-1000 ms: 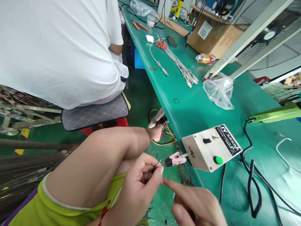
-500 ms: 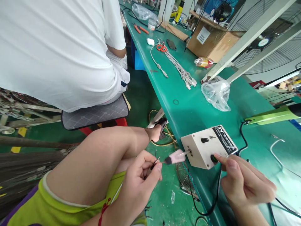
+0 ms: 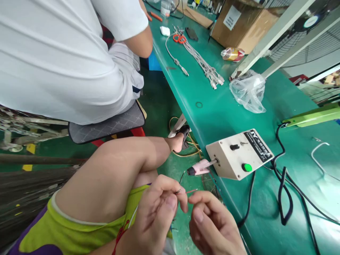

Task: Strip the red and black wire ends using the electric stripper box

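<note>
My left hand (image 3: 162,209) is closed on a thin cable whose fine wires stick out past the fingertips. A red wire (image 3: 191,191) points right, and a dark wire (image 3: 182,176) rises above the fingers. My right hand (image 3: 212,223) is beside the red wire's end, with fingers half bent, thumb and forefinger apart, and nothing visible between them. Just above both hands is the pink, black-tipped head (image 3: 198,168) on the shaft of a cream control box (image 3: 225,159). The box has a black knob (image 3: 234,147) and a lit green button (image 3: 247,167).
The box stands at the edge of the green table (image 3: 212,120). Grey-white cables (image 3: 202,62), orange-handled scissors (image 3: 179,38), a plastic bag (image 3: 248,92) and a bottle (image 3: 232,54) lie farther back. Black cords (image 3: 281,198) run at right. A person in a white shirt (image 3: 66,63) sits at left.
My right hand has left the green button and come down beside my left hand. My left hand has drawn the wires away from the pink head. The green button now glows. The view has shifted slightly.
</note>
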### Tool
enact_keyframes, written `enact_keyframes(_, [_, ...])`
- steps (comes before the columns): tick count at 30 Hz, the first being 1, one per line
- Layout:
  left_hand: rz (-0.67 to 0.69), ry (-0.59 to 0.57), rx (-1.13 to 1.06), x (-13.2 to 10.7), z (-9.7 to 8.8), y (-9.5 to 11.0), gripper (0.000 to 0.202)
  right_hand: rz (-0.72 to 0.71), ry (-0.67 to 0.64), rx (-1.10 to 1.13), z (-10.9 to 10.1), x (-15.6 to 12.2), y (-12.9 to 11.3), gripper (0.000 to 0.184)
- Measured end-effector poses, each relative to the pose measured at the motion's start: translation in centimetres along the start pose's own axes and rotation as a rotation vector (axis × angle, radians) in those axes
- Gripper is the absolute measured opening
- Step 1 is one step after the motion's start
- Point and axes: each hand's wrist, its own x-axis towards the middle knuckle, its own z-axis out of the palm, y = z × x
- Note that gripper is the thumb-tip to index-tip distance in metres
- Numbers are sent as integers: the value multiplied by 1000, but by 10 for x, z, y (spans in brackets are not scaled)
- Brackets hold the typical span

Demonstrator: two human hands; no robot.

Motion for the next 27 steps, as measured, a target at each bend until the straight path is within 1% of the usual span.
enact_keyframes(2, [-33,-37,15,-3,-1,-2,24,-71,-16,0,-2,9,1,43])
enact_keyframes(4, [-39,-80,70,-3,-1,-3,24,-87,-26,4,-6,14,-4,38])
enact_keyframes(7, [26,-129,171,1,2,-1,21,-68,-69,35,-9,15,-13,34])
enact_keyframes(9, [88,-121,216,3,4,1,17,-60,-86,59,-10,14,-15,31])
enact_keyframes(11, [112,-107,226,4,4,2,15,-31,-89,76,-10,14,-14,30])
enact_keyframes(15, [49,-129,177,4,5,1,17,32,-86,87,-12,17,-13,34])
enact_keyframes(17, [11,-145,146,4,6,0,20,42,-83,86,-12,19,-14,35])
enact_keyframes(20, [-4,-161,130,6,7,0,22,45,-85,84,-12,20,-16,37])
enact_keyframes(25, [-7,-176,213,8,7,0,11,28,-82,90,-11,21,-18,35])
enact_keyframes(27, [-4,-183,255,9,7,0,9,27,-78,87,-11,21,-19,35])
